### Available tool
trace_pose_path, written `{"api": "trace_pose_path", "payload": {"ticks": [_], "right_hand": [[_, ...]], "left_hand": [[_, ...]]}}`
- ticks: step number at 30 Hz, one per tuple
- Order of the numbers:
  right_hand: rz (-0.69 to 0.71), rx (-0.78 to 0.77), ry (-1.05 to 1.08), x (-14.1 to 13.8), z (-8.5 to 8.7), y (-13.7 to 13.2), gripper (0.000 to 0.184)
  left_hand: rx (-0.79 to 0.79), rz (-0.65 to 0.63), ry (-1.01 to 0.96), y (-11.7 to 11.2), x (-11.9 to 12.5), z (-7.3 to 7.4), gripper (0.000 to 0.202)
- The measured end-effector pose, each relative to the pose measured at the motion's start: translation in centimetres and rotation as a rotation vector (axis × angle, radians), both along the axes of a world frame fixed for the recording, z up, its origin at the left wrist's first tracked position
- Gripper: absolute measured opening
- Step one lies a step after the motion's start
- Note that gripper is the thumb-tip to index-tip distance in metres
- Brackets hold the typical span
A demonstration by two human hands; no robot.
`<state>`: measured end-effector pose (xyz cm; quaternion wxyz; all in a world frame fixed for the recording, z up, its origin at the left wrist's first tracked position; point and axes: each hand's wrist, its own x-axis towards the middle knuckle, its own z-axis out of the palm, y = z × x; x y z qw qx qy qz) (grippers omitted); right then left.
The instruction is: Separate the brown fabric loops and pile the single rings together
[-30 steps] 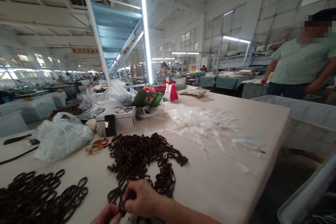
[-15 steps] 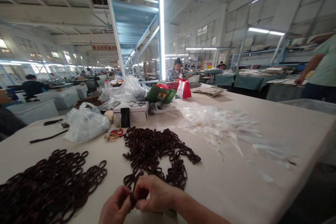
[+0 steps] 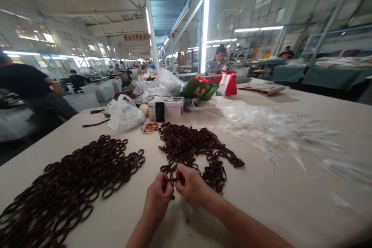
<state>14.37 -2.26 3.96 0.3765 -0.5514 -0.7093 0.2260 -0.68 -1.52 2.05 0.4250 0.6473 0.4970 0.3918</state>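
Observation:
A dark brown loop (image 3: 172, 181), strap-like and small, is stretched between my two hands just above the table. My left hand (image 3: 158, 193) pinches one end of it, thumb against curled fingers. From the other side my right hand (image 3: 190, 186) grips it with bent fingers, which partly hide it. Right beyond my hands lies a heap of flattened brown loops (image 3: 188, 139), with a smaller cluster (image 3: 215, 174) beside my right hand. To the left spreads a wide pile of rounder, opened brown loops (image 3: 78, 174).
Red-and-yellow-handled scissors (image 3: 150, 127) lie behind the heap, near a white plastic bag (image 3: 124, 114), a dark phone (image 3: 159, 112) and a box (image 3: 174, 107) with glasses on top. Clear plastic sleeves (image 3: 261, 124) cover the table's right side. A person (image 3: 31, 89) stands at far left.
The view has swung left and down, so the table's contents sit further right and higher. Both hands remain together on a brown loop. A standing person has come into view at left.

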Motion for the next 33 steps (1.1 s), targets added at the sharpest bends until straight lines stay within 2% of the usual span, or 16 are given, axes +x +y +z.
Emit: {"api": "trace_pose_path", "payload": {"ticks": [3,6,10,15,17,20,22,24,27,29,31,33], "right_hand": [[-0.119,-0.005,-0.023,-0.2,0.1,0.0,0.017],[-0.146,-0.032,-0.045,-0.2,0.2,0.1,0.021],[-0.099,-0.042,-0.044,0.0,0.3,0.2,0.015],[0.035,-0.054,-0.003,0.2,0.1,0.3,0.017],[0.043,-0.050,-0.003,0.4,-0.1,0.5,0.024],[0.005,-0.027,-0.026,0.9,-0.3,0.9,0.026],[-0.012,-0.002,-0.046,1.2,-0.3,1.2,0.024],[-0.002,0.026,-0.060,1.4,-0.4,1.3,0.022],[0.017,0.070,-0.108,1.6,-0.9,1.6,0.022],[0.012,0.100,-0.157,1.8,-1.4,1.9,0.023],[0.013,0.129,-0.187,2.0,-1.8,2.2,0.024],[0.013,0.148,-0.193,2.1,-2.0,2.3,0.025]], "left_hand": [[0.072,0.039,0.078,0.1,0.1,0.3,0.009],[0.151,0.087,0.183,0.6,-0.1,0.3,0.005],[0.205,0.124,0.264,0.8,-0.3,0.3,0.004],[0.199,0.153,0.233,1.7,-1.5,0.8,0.004],[0.205,0.264,0.163,2.9,-3.3,1.3,0.007],[0.290,0.558,0.039,4.7,-6.4,2.2,0.019],[0.341,0.660,0.068,5.1,-7.6,2.7,0.020],[0.330,0.574,0.223,4.6,-7.4,2.9,0.016],[0.223,0.274,0.510,3.4,-5.2,2.2,0.016],[0.176,0.151,0.612,3.1,-3.6,1.5,0.014],[0.154,0.083,0.654,3.0,-2.7,1.0,0.008],[0.119,0.083,0.621,3.0,-2.5,0.9,0.004]]}}
